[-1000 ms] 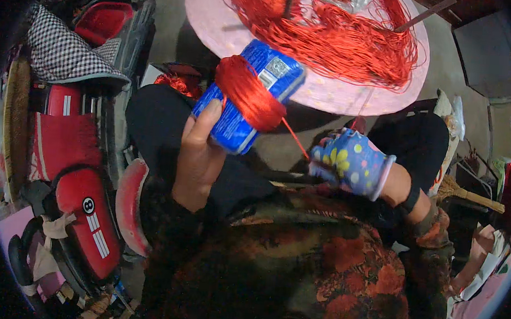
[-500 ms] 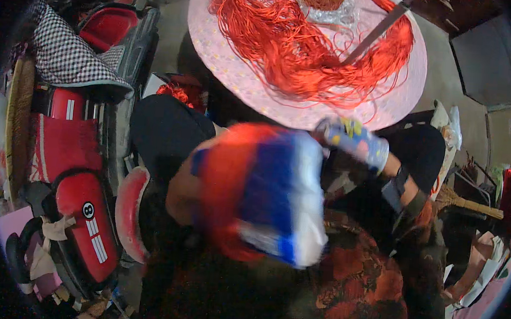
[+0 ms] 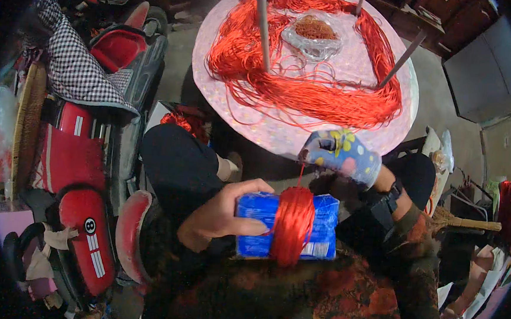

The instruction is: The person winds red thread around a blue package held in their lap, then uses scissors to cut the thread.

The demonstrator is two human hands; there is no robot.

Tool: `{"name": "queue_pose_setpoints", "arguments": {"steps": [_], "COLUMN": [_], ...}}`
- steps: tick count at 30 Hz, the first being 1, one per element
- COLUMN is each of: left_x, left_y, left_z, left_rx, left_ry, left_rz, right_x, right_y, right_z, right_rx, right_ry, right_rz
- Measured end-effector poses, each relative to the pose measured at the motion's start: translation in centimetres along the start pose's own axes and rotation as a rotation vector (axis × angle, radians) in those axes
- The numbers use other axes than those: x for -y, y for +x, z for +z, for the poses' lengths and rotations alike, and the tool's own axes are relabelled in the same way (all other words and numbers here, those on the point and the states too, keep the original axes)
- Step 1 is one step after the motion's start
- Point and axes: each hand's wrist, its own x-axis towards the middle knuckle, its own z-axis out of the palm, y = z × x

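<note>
My bare left hand (image 3: pixel 222 213) grips the left end of a blue box-shaped package (image 3: pixel 254 233), thumb on the near face. Around the package's middle runs a thick band of red cord (image 3: pixel 293 224). A single strand rises from that band to my right hand (image 3: pixel 345 154), which wears a dotted, flowered glove and pinches the strand between its fingers. Beyond, a loose ring of red cord (image 3: pixel 331 99) lies around upright metal rods (image 3: pixel 262 32) on a round pink-covered table (image 3: pixel 246 126).
A clear plastic bag of brownish-orange strands (image 3: pixel 312 36) sits inside the cord ring. To the left stands a red and black vehicle (image 3: pixel 87 236) with a checked cloth (image 3: pixel 84 67) over part of it. A straw broom (image 3: pixel 464 222) lies at the right.
The package was blurred, tilted and turning; now it is steady and level in my left hand. The table shows more fully. My right hand stays near the table's near edge.
</note>
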Motion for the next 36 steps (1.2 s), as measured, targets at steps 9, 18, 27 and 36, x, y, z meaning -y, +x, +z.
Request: {"name": "queue_pose_setpoints", "arguments": {"steps": [9, 18, 27, 36], "left_x": [0.0, -1.8, -0.6, -1.1], "left_y": [0.6, 0.0, 0.5, 0.2], "left_z": [0.2, 1.1, 0.3, 1.0], "left_rx": [-0.626, 0.087, -0.637, 0.089], "left_ry": [0.202, -0.227, -0.499, -0.165], "left_rz": [0.145, -0.083, 0.336, -0.097], "right_x": [-1.1, -2.8, -1.5, -2.3], "right_y": [-4.0, -0.3, -4.6, -0.6], "right_z": [3.6, 1.2, 3.4, 1.2], "right_rx": [0.126, 0.026, 0.208, -0.022], "right_ry": [-0.285, 0.114, -0.347, 0.167], "right_rz": [-0.510, -0.126, -0.470, -0.143]}}
